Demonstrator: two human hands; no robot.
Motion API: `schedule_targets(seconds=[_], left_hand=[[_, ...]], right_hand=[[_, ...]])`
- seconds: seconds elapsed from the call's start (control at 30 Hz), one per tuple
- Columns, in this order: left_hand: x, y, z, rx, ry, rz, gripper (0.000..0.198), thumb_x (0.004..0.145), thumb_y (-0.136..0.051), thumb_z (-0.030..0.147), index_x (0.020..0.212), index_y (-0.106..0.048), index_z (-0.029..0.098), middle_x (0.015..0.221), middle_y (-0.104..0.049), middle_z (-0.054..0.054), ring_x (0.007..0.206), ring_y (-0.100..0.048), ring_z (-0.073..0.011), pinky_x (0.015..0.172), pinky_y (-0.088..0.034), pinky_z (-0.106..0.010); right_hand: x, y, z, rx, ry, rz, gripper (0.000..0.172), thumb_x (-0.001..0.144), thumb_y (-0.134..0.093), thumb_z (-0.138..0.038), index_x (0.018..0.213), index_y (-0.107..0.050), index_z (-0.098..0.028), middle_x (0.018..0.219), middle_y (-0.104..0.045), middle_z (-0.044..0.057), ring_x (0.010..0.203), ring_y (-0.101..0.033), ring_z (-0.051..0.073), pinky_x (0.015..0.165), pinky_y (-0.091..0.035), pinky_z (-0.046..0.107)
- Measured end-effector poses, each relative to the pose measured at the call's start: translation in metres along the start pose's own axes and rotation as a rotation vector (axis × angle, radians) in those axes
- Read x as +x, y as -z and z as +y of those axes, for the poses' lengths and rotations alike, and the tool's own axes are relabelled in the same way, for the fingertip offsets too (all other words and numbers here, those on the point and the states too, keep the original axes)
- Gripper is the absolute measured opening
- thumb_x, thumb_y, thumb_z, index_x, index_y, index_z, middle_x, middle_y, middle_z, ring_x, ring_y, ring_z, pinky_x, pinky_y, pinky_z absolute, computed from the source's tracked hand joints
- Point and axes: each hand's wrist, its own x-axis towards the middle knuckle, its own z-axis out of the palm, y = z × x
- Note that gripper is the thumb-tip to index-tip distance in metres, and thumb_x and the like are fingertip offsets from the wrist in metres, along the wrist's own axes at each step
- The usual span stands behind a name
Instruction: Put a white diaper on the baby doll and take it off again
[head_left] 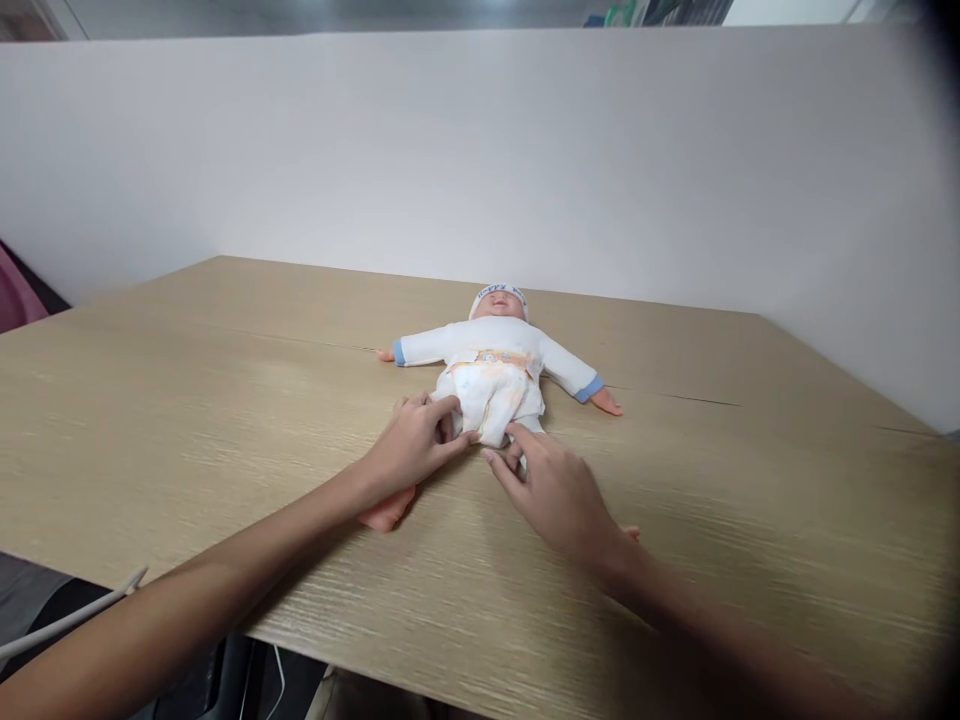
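Observation:
A baby doll (pixel 491 338) in a white long-sleeved top with blue cuffs and a printed headband lies on its back, head away from me and arms spread. Around its hips is a white diaper (pixel 489 388) with an orange printed waistband. My left hand (pixel 424 440) is closed at the diaper's left leg edge, thumb stretched toward the crotch. On the other side, my right hand (pixel 551 480) pinches the edge near the right leg. Both hands cover most of the doll's legs; one foot (pixel 388 510) shows beneath my left wrist.
The doll lies on a wide wooden table (pixel 225 430) with thin seams in its top. A white partition (pixel 480 150) stands along the back. A white cable (pixel 75 615) comes up at the front left edge, and something pink (pixel 16 295) is at the far left.

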Motion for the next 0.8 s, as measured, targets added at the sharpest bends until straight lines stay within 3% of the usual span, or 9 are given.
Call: schedule_targets(seconds=[0.13, 0.2, 0.37, 0.43, 0.6, 0.8], left_hand=[[-0.001, 0.000, -0.001, -0.034, -0.005, -0.015, 0.035, 0.107, -0.071, 0.040, 0.080, -0.056, 0.024, 0.084, -0.070, -0.003, 0.099, -0.059, -0.0287, 0.091, -0.041, -0.043], [-0.001, 0.001, -0.003, -0.062, -0.019, -0.019, 0.032, 0.108, -0.069, 0.039, 0.082, -0.057, 0.024, 0.087, -0.071, -0.003, 0.101, -0.060, -0.0285, 0.093, -0.042, -0.043], [-0.004, 0.002, -0.007, -0.114, -0.126, 0.032, 0.017, 0.110, -0.067, 0.038, 0.102, -0.064, 0.023, 0.130, -0.071, -0.010, 0.122, -0.061, -0.0301, 0.107, -0.044, -0.047], [-0.005, 0.002, -0.007, -0.109, -0.149, 0.023, 0.017, 0.111, -0.064, 0.037, 0.102, -0.063, 0.023, 0.130, -0.070, -0.010, 0.123, -0.060, -0.0305, 0.107, -0.044, -0.047], [-0.006, 0.002, -0.007, -0.089, -0.085, -0.037, 0.023, 0.111, -0.061, 0.040, 0.095, -0.060, 0.024, 0.095, -0.062, -0.005, 0.099, -0.054, -0.0280, 0.093, -0.042, -0.044], [-0.006, -0.002, -0.016, -0.311, -0.031, 0.037, 0.023, 0.104, -0.071, 0.043, 0.112, -0.061, 0.024, 0.111, -0.066, -0.005, 0.105, -0.058, -0.0259, 0.097, -0.046, -0.043]], right_hand=[[-0.004, -0.005, 0.000, -0.050, 0.061, 0.041, 0.004, 0.106, -0.069, -0.022, 0.102, -0.069, -0.021, 0.103, -0.073, 0.007, 0.087, -0.071, 0.026, 0.075, -0.047, 0.038], [-0.007, -0.006, 0.001, -0.045, 0.066, 0.056, 0.009, 0.107, -0.068, -0.022, 0.114, -0.073, -0.020, 0.117, -0.074, 0.009, 0.092, -0.073, 0.027, 0.077, -0.050, 0.039], [-0.009, -0.006, 0.002, -0.010, 0.096, 0.084, 0.017, 0.107, -0.066, -0.022, 0.123, -0.071, -0.019, 0.138, -0.072, 0.013, 0.111, -0.075, 0.033, 0.090, -0.056, 0.043], [-0.008, -0.006, 0.002, 0.012, 0.113, 0.068, 0.018, 0.108, -0.065, -0.024, 0.125, -0.068, -0.019, 0.136, -0.074, 0.014, 0.116, -0.074, 0.035, 0.095, -0.056, 0.045], [-0.005, -0.003, 0.001, 0.041, 0.057, -0.031, 0.017, 0.107, -0.066, -0.034, 0.116, -0.062, -0.021, 0.113, -0.077, 0.012, 0.103, -0.074, 0.035, 0.089, -0.054, 0.044], [-0.001, -0.005, 0.005, 0.289, -0.210, 0.078, 0.028, 0.101, -0.068, -0.043, 0.118, -0.052, -0.026, 0.090, -0.076, 0.002, 0.064, -0.065, 0.022, 0.067, -0.047, 0.036]])
